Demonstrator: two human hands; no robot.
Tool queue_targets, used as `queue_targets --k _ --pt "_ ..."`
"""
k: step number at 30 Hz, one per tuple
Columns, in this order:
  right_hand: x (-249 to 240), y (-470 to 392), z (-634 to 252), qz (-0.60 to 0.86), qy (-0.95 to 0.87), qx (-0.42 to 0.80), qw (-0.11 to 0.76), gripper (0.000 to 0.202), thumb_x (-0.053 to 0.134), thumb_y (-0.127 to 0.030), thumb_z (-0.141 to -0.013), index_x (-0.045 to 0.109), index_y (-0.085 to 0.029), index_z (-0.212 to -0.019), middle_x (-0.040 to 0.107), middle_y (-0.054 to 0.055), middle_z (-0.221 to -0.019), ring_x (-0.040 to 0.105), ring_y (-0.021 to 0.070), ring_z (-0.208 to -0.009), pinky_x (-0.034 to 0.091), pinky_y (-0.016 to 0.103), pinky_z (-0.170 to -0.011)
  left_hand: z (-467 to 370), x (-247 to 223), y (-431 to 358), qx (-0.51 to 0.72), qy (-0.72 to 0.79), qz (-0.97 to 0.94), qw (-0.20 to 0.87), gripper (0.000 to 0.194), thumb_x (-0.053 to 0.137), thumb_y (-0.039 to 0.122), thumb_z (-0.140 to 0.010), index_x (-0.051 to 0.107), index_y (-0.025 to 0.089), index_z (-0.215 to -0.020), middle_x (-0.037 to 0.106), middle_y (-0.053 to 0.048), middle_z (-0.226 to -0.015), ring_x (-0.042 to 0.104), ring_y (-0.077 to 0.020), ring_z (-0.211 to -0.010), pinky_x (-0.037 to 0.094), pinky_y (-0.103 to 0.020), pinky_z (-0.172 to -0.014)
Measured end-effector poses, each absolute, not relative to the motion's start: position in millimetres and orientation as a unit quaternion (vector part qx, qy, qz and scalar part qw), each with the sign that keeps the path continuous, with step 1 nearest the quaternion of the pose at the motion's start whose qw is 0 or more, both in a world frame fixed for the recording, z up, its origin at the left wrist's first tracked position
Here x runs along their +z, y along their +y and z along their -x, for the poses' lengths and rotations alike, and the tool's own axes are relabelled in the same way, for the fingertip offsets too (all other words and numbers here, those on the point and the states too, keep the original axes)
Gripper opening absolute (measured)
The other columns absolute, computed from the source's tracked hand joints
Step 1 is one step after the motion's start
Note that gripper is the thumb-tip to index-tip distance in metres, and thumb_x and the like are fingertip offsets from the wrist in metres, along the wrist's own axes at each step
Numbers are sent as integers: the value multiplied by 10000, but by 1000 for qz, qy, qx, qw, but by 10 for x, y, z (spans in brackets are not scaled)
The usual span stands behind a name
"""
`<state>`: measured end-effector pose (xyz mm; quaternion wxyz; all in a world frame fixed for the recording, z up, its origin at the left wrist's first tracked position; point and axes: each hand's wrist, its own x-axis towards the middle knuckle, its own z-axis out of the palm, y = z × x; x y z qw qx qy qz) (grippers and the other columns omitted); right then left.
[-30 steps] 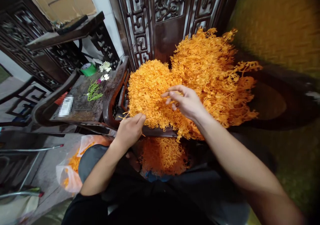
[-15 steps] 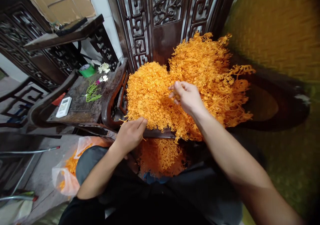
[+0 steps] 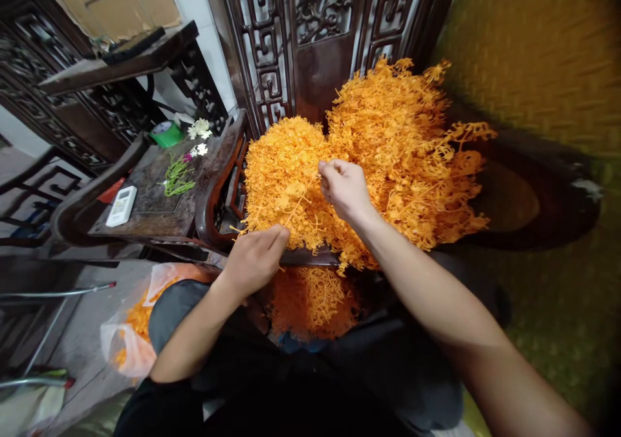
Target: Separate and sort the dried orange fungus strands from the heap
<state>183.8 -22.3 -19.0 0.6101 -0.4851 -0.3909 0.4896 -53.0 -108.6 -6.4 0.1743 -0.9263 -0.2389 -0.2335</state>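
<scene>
My left hand (image 3: 257,259) is closed, thumb and fingertips pinching the thin stem of an orange plastic sprig (image 3: 294,209) that points up and away from it. My right hand (image 3: 345,188) hovers over the place where two orange piles meet, with its fingertips pressed together; whatever lies between them is too small to make out. The left pile (image 3: 284,149) is a dense mound of small orange pieces. Taller and looser, the right pile (image 3: 402,146) is made of branching orange sprigs. Below the seat edge, more orange stems (image 3: 326,298) lie between my knees.
Both piles rest on a dark carved wooden chair (image 3: 323,75). To the left, a wooden side table (image 3: 150,207) carries a white remote control (image 3: 121,205), green tape (image 3: 166,134) and small flowers (image 3: 199,128). A plastic bag (image 3: 130,353) with orange pieces sits on the floor.
My right hand has moved left and slightly down, and its loosely parted fingers have come together. An orange sprig now shows above my left hand, which has hardly moved.
</scene>
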Motion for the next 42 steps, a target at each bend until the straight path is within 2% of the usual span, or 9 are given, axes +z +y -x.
queue_targets --k 4,11,15,19,26,30,34,39,42 --pt "-197 -121 -1998 505 -301 456 668 239 581 -294 -937 428 -230 -764 467 -75 -588 419 63 -391 196 187 -352 585 -64 -1105 -245 -236 927 158 316 453 15 -933 624 88 -1188 775 -144 -1087 757 -201 -836 653 -321 -692" --pt "-200 -281 -1996 483 -300 606 556 333 758 -159 -748 440 -220 -823 618 -31 -676 513 71 -443 244 169 -362 624 -138 -1067 -234 -241 927 169 321 434 41 -949 631 109 -1193 775 -135 -1060 753 -185 -810 657 -315 -694" --pt "-153 -350 -1904 407 -368 690 473 366 731 -521 -885 588 -228 -1052 445 -84 -567 281 44 -378 116 195 -368 576 -119 -1096 -222 -232 933 163 293 424 37 -955 640 81 -1149 777 -154 -1039 755 -206 -803 652 -331 -667" --pt "-101 -270 -1792 429 -429 700 376 550 709 -739 -812 609 -213 -933 388 -78 -516 252 57 -383 91 234 -374 491 -100 -1163 -214 -209 943 144 281 418 24 -954 644 71 -1115 772 -163 -1024 751 -209 -804 648 -342 -668" --pt "-36 -19 -1982 458 -361 521 624 520 713 -662 -857 415 -242 -785 341 -99 -527 319 64 -415 197 199 -395 521 -107 -1194 -225 -181 951 115 297 411 -11 -938 624 39 -1139 771 -151 -989 748 -200 -789 644 -329 -671" --pt "1 -176 -1987 406 -452 566 557 447 787 -590 -828 574 -205 -905 584 -30 -700 438 61 -474 264 204 -403 567 -105 -1142 -218 -174 953 120 281 402 13 -966 617 47 -1143 771 -149 -996 753 -194 -819 652 -320 -691" --pt "141 -338 -2011 373 -549 595 453 474 754 -638 -835 713 -196 -1000 457 -75 -556 319 50 -437 204 217 -420 552 -83 -1127 -213 -170 955 118 275 374 31 -996 617 65 -1121 764 -127 -959 740 -176 -797 652 -316 -700" --pt "333 -399 -2035 374 -711 517 296 383 922 -485 -667 793 -185 -868 691 8 -723 610 117 -639 424 240 -566 496 -45 -1166 -205 -158 960 108 250 373 92 -1044 617 56 -1085 741 -118 -902 706 -166 -735 633 -311 -679" --pt "315 -320 -1997 390 -692 501 344 322 914 -444 -674 738 -188 -761 674 -6 -677 574 104 -581 416 246 -547 475 -38 -1194 -193 -157 963 104 245 376 102 -1050 617 69 -1072 718 -91 -851 677 -157 -701 611 -301 -657"
